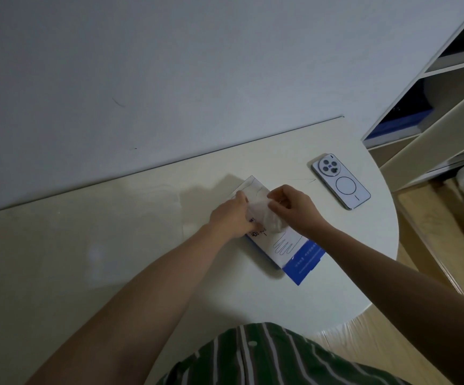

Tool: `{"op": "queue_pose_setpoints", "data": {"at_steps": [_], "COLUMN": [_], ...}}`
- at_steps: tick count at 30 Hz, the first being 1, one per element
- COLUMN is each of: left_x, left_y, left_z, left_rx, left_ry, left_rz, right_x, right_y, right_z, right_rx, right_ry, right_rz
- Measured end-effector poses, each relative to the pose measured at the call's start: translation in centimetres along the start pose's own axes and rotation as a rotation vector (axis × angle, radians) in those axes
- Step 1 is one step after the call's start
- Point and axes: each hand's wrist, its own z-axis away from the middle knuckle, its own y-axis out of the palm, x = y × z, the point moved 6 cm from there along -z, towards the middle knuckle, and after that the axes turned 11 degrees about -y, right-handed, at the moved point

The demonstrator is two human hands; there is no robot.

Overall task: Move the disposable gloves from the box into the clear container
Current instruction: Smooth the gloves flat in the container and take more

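A white and blue glove box [286,245] lies flat on a pale table [344,279], its long axis running diagonally from far left to near right, the blue flap end pointing towards the person; a phone [341,181] sits nearby. The right hand [294,207] pinches a crumpled wad of gloves [264,215] at the box's top opening; the left hand [232,215] steadies the box, grip unclear. Pulling hard may tear the gloves or lift the box; no clear container is visible.

A pale table [86,245] meets a plain wall [141,65]; white shelving [447,87] stands right.
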Motion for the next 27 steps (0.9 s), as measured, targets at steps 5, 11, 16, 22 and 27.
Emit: {"op": "queue_pose_setpoints", "data": {"at_steps": [5, 11, 16, 22, 27], "left_x": [-0.4, -0.4, -0.9, -0.1, 1.1], "left_y": [-0.4, 0.4, 0.7, -0.3, -4.1], "left_z": [0.1, -0.5, -0.9, -1.2, -0.2], "left_rx": [-0.079, -0.03, 0.003, 0.193, 0.149], "left_ry": [0.022, 0.0, 0.007, -0.046, -0.093], "left_rz": [0.002, -0.065, -0.122, 0.222, 0.892], "right_x": [-1.0, 0.4, 1.9, -1.1, -0.8], "right_y": [0.6, -0.1, -2.8, -1.7, -1.8], "right_z": [0.4, 0.7, -1.0, -0.9, -0.7], "right_rx": [0.117, -0.02, -0.264, -0.098, 0.026], "right_ry": [0.079, 0.058, 0.113, 0.245, -0.019], "right_rz": [0.08, -0.435, -0.871, -0.801, -0.932]}}
